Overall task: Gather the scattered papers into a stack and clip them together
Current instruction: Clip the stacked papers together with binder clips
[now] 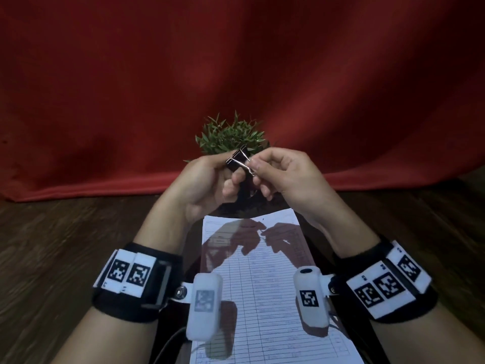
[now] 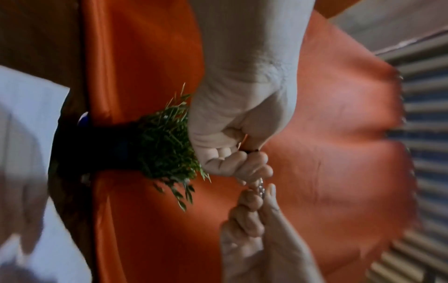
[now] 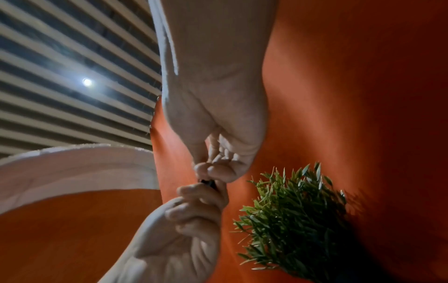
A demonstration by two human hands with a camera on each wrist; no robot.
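A black binder clip (image 1: 237, 160) with silver wire handles is held in the air above the papers, in front of the plant. My left hand (image 1: 232, 174) grips its black body (image 2: 252, 151) between thumb and curled fingers. My right hand (image 1: 256, 166) pinches one wire handle (image 2: 261, 186) between thumb and forefinger. In the right wrist view only a sliver of the clip (image 3: 208, 182) shows between the two hands. The stack of lined printed papers (image 1: 265, 285) lies flat below my wrists, its far end shaded by the hands.
A small green plant (image 1: 231, 136) in a dark pot stands just beyond the papers. A red cloth (image 1: 131, 101) covers the back and drapes onto the dark wooden table (image 1: 52, 245). A dark board (image 1: 319, 248) lies under the papers.
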